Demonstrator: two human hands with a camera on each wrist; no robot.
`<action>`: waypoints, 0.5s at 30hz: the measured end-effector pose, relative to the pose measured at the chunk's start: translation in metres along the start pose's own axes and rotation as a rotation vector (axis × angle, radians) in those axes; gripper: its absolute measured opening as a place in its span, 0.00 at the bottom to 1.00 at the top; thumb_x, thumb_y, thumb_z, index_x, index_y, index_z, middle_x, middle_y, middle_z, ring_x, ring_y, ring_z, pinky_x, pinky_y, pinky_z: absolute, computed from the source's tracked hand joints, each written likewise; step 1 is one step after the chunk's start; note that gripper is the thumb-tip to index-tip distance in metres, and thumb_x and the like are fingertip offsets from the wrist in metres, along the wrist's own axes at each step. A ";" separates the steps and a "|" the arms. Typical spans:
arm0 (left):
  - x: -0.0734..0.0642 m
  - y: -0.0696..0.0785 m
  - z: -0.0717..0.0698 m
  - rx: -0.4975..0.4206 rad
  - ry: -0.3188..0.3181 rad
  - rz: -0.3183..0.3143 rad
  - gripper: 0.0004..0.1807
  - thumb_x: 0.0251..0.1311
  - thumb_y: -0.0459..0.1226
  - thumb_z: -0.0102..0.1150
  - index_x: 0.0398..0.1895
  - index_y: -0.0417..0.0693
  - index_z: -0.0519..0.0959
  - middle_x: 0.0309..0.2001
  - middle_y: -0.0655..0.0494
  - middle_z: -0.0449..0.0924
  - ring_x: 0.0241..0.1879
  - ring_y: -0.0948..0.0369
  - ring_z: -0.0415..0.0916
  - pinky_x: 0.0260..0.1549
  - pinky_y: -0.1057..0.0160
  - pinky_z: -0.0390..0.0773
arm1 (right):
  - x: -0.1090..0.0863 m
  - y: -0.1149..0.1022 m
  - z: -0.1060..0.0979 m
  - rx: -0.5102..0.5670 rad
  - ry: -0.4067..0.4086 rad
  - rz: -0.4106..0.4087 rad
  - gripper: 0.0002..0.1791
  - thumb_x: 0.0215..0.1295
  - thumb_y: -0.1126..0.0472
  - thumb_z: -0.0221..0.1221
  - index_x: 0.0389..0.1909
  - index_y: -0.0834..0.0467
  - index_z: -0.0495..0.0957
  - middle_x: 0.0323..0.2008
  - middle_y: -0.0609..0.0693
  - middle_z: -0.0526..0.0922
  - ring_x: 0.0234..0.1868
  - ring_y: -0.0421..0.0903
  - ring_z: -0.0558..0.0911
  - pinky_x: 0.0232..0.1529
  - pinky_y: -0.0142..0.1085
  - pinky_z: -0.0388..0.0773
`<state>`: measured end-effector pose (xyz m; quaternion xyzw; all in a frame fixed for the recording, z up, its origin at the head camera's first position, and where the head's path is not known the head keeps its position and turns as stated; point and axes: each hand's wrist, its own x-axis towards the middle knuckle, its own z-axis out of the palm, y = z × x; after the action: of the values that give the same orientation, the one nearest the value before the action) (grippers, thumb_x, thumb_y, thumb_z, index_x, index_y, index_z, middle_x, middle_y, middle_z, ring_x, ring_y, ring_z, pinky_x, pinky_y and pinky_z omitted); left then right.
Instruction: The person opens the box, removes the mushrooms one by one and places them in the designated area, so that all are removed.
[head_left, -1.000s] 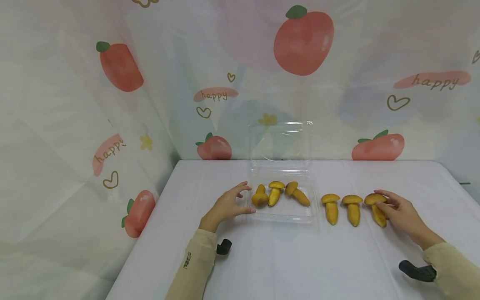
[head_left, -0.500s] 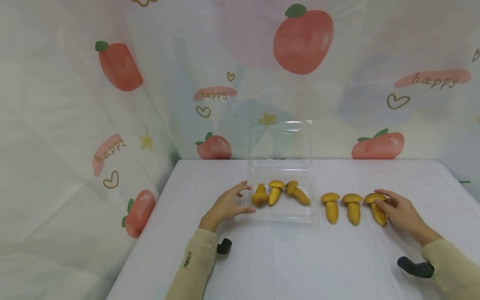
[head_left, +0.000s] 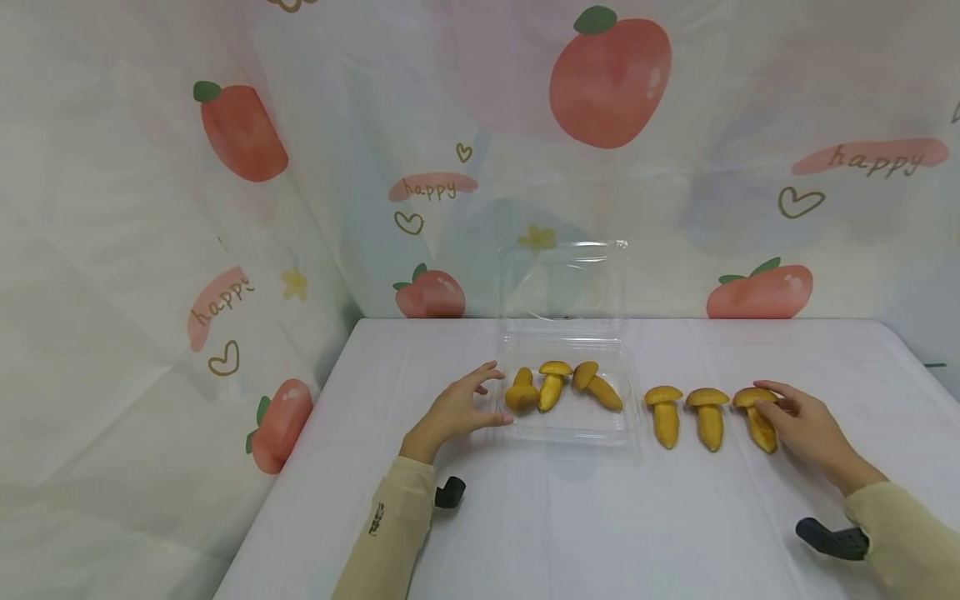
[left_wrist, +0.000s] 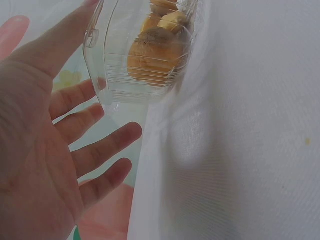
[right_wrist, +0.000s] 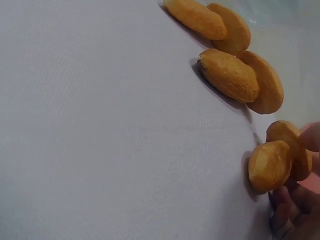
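A clear plastic clamshell box [head_left: 562, 425] stands on the table with its lid [head_left: 562, 287] raised at the back. Three yellow mushrooms lie inside it: one cap toward the front [head_left: 521, 398], one upright in view [head_left: 552, 387], one slanted [head_left: 600, 390]. My left hand [head_left: 450, 412] is at the box's left side, fingers and thumb spread at its rim; the left wrist view shows the palm [left_wrist: 40, 150] and loose fingers. To the right, my right hand [head_left: 813, 429] pinches the cap of a mushroom [head_left: 762, 433] between thumb and fingers, its stem [right_wrist: 270, 167] on the tablecloth.
Two more mushrooms, one nearer the box [head_left: 665, 421] and one in the middle [head_left: 708, 423], lie in a row left of the held one. Black wrist-mounted pieces [head_left: 832, 540] jut out below each sleeve. A printed fabric backdrop [head_left: 660, 208] rises behind the white table [head_left: 600, 525].
Both hands stay in place, the left at the box and the right at the rightmost mushroom. The head view shifts very slightly.
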<state>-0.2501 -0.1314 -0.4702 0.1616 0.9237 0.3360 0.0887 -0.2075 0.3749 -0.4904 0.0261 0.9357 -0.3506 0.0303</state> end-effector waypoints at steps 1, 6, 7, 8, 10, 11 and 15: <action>0.000 0.000 0.000 0.000 -0.001 0.001 0.42 0.52 0.54 0.75 0.71 0.59 0.71 0.80 0.65 0.56 0.64 0.53 0.76 0.63 0.43 0.75 | 0.000 0.000 0.000 0.004 -0.001 0.004 0.35 0.81 0.46 0.42 0.71 0.72 0.60 0.62 0.79 0.67 0.52 0.68 0.72 0.41 0.42 0.78; 0.000 0.001 -0.001 0.004 -0.003 0.002 0.42 0.52 0.54 0.75 0.71 0.58 0.71 0.80 0.65 0.56 0.64 0.53 0.76 0.64 0.43 0.75 | -0.001 0.000 0.000 0.022 -0.006 0.003 0.34 0.82 0.47 0.41 0.71 0.72 0.59 0.64 0.80 0.64 0.55 0.72 0.69 0.50 0.60 0.76; 0.000 0.002 -0.001 0.006 -0.003 0.003 0.42 0.53 0.53 0.75 0.71 0.58 0.70 0.80 0.65 0.56 0.64 0.53 0.76 0.63 0.43 0.75 | -0.001 0.000 0.000 0.014 -0.001 0.001 0.34 0.82 0.47 0.42 0.71 0.72 0.60 0.63 0.80 0.65 0.54 0.71 0.70 0.48 0.56 0.79; 0.000 0.002 -0.001 0.007 -0.004 0.002 0.42 0.53 0.53 0.75 0.71 0.58 0.70 0.80 0.65 0.56 0.64 0.53 0.76 0.63 0.43 0.75 | -0.001 0.000 0.000 0.005 0.005 -0.004 0.34 0.81 0.47 0.42 0.71 0.72 0.60 0.61 0.80 0.66 0.52 0.69 0.71 0.44 0.50 0.80; 0.000 0.002 -0.001 0.009 -0.005 0.001 0.42 0.53 0.53 0.75 0.71 0.57 0.70 0.80 0.64 0.56 0.64 0.53 0.76 0.63 0.44 0.75 | -0.002 0.000 -0.001 -0.013 0.014 -0.009 0.34 0.81 0.48 0.43 0.71 0.72 0.61 0.60 0.80 0.68 0.50 0.67 0.73 0.39 0.41 0.78; 0.000 0.003 -0.001 0.009 -0.005 0.000 0.42 0.53 0.53 0.75 0.71 0.57 0.70 0.80 0.64 0.56 0.64 0.53 0.76 0.63 0.44 0.76 | -0.002 0.000 -0.001 -0.025 0.021 -0.013 0.33 0.81 0.48 0.43 0.71 0.72 0.61 0.59 0.79 0.69 0.48 0.65 0.73 0.36 0.36 0.76; -0.001 0.003 -0.001 0.010 -0.003 -0.002 0.42 0.53 0.53 0.75 0.71 0.56 0.70 0.80 0.63 0.56 0.63 0.53 0.76 0.62 0.44 0.76 | -0.002 0.001 -0.002 -0.030 0.022 -0.012 0.34 0.81 0.47 0.44 0.72 0.73 0.59 0.58 0.81 0.69 0.48 0.67 0.74 0.34 0.32 0.74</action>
<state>-0.2490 -0.1304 -0.4670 0.1617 0.9254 0.3309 0.0896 -0.2051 0.3769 -0.4897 0.0237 0.9412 -0.3366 0.0182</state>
